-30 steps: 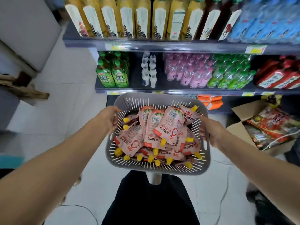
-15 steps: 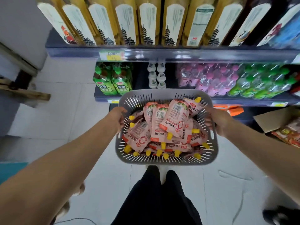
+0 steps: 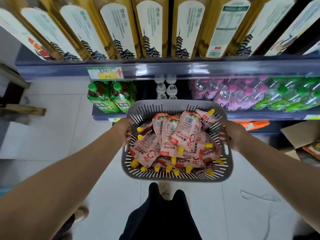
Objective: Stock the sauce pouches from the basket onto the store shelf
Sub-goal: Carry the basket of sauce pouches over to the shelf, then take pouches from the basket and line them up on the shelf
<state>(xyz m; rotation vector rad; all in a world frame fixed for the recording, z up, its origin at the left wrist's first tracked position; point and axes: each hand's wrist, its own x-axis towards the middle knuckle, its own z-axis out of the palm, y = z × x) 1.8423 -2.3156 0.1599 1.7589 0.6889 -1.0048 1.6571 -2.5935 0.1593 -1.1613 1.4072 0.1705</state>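
Both hands are carrying a grey slotted plastic basket [image 3: 176,176] in front of the person, above the pale tiled floor [image 3: 57,129]. The left hand [image 3: 123,130] is clamped on the basket's left rim, with the fingers curling over the edge into the inside. The right hand [image 3: 231,133] is gripping the right rim in the same way, so the two hands are sitting well apart with the basket between them.

The sauce pouches [image 3: 185,134] are lying heaped inside the basket, pink and red with barcodes facing up, and their yellow caps [image 3: 181,149] are pointing mostly toward the person. The topmost pouches are leaning across the pile near the far side.

The basket is hanging just in front of the store shelf [image 3: 173,70]. Tall yellow tea bottles [image 3: 150,28] are standing in a row on the upper level, above a green and yellow price tag [image 3: 105,73]. On the level below, green-capped bottles [image 3: 110,96] are standing at the left, small white bottles [image 3: 166,90] behind the basket's far rim, and shrink-wrapped pink-capped bottles [image 3: 239,94] and green ones [image 3: 285,96] to the right. An open cardboard box [image 3: 299,135] is sitting at the far right on the floor.
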